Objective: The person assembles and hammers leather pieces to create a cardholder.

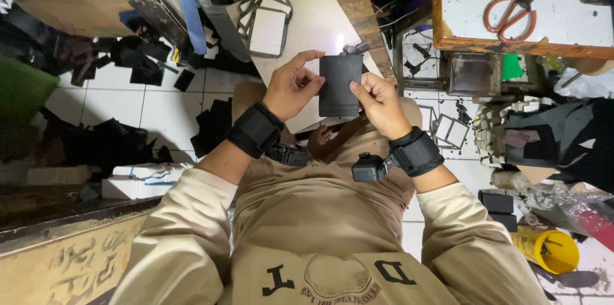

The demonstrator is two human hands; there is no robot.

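Floor (121, 103): white glazed tiles, littered with black offcuts (137, 65) of flat sheet, irregular shapes.

Counter (563, 14), upper right: white top, speckled with dark marks, orange wooden rim. Orange-handled scissors (508, 14) lie flat on it, blades closed.

White board (320, 17) rests over the knees, apparently as a lap surface. At its far end, a loose stack of white rectangular pieces with dark edging (267, 23).

Yellow tub (555, 250), lower right, on its side, mouth toward the camera.

Black piece (339, 84): flat rectangle, matte, rounded lower corners, stiff enough to stay plane. Held upright in the air above the board, between both hands, face turned to the viewer, likely for inspection.

Left hand (291, 91): thumb and bent fingers pinch the piece's left edge; index arched over the top corner. Right hand (377, 103): thumb on the face near the right edge, fingers curled behind. Grip by the edges keeps the face uncovered.

Both wrists carry black padded straps (256, 129); a small black camera (368, 167) hangs off the right one.
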